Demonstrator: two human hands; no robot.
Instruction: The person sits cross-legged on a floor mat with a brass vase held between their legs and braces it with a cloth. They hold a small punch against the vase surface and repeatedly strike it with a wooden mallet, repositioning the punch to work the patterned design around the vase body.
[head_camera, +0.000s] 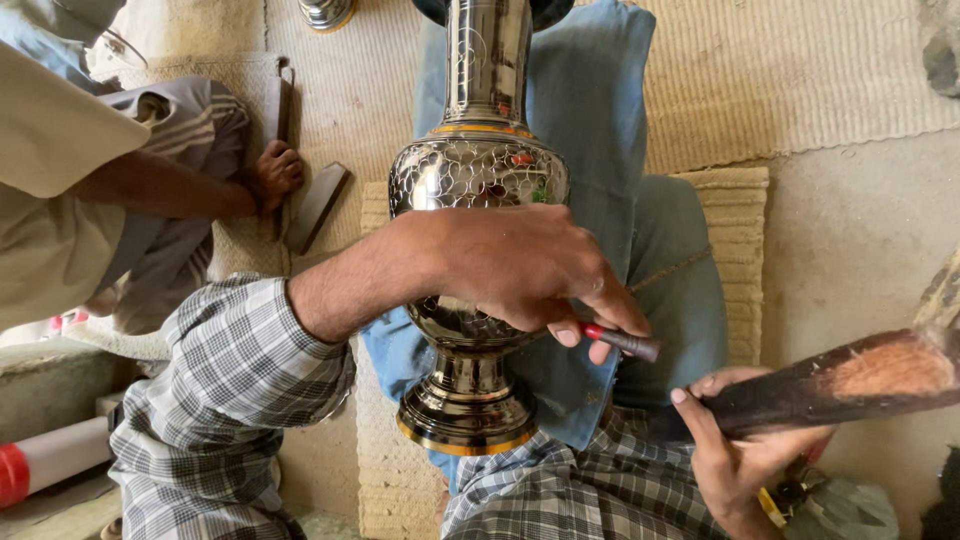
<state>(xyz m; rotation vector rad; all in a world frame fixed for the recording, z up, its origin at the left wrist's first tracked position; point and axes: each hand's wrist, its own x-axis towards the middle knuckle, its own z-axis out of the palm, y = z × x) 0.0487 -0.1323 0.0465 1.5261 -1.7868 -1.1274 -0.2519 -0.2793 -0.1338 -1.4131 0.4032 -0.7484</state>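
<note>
Woven beige mats (800, 70) cover part of a grey concrete floor (860, 240). A blue cloth (600, 120) lies under a shiny engraved metal vase (478, 180), which rests on its side across the person's lap, foot toward the camera. At the left, another person's hand (275, 172) rests on the mat beside a flat wooden block (318, 205). The left hand (520, 265) arches over the vase's belly, fingers pinched shut around a small chisel (625, 342). The right hand (735, 440) grips a dark wooden mallet (850, 380), raised near the chisel's end.
</note>
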